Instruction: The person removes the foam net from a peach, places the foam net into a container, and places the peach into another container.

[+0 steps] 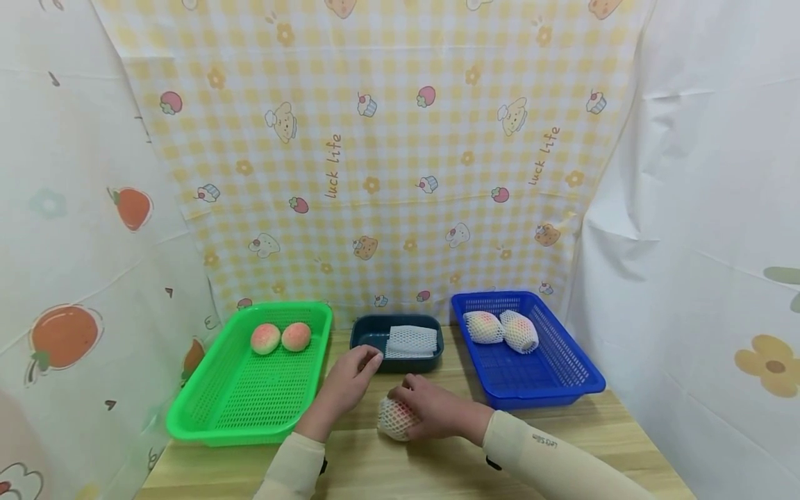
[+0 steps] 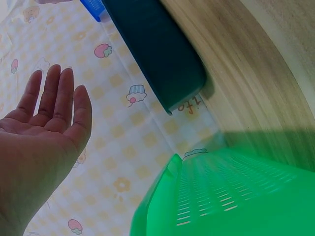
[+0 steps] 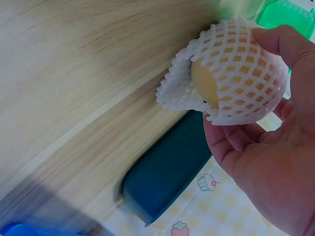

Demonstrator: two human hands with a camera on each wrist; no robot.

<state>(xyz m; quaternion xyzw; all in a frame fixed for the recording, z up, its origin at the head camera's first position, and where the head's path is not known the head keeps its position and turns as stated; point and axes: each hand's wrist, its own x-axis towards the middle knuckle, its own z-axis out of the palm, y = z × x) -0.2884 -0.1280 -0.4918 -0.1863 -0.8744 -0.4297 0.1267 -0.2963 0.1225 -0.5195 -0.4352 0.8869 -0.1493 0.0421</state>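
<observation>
My right hand point(image 1: 435, 406) grips a peach point(image 1: 397, 419) wrapped in a white foam net sleeve, low over the front middle of the table. In the right wrist view the foam net point(image 3: 241, 73) covers most of the fruit, and its loose end opens to show yellowish skin. My left hand point(image 1: 351, 378) holds nothing; its fingers are relaxed in the left wrist view, near the front of a dark teal tray point(image 1: 369, 363). Inside that tray lie white foam nets point(image 1: 412, 341), flat.
At left stands a green basket point(image 1: 250, 434) with two bare peaches point(image 1: 265, 338) at its back. A blue basket point(image 1: 544, 396) at right holds two net-wrapped peaches point(image 1: 519, 331). A checked yellow cloth point(image 1: 394, 153) hangs behind the wooden table point(image 1: 375, 472).
</observation>
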